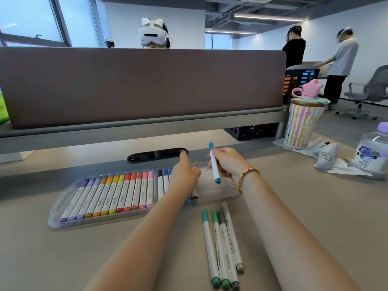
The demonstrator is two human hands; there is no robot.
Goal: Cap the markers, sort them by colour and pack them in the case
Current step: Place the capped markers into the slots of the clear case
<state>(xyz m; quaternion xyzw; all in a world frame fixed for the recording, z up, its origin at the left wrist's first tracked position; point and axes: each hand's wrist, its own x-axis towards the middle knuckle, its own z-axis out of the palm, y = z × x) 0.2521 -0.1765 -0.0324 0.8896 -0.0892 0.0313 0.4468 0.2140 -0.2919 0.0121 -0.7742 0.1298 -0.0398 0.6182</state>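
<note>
My right hand [227, 162] grips a capped teal marker [214, 163] above the open clear case [69, 198]. Left hand [184, 175], fingers relaxed, reaches into the case's right half over the black and blue markers [162, 181]. Four loose markers [222, 244] lie on the desk [63, 259] just in front.

i count twelve markers in the left half of the case [63, 198], from purple to pink. in the right half some markers are hidden behind my left hand [184, 175], so i cannot count them. four loose markers [222, 246] lie on the worktop [84, 259]. one teal marker [214, 164] is in my right hand [227, 162].
</note>
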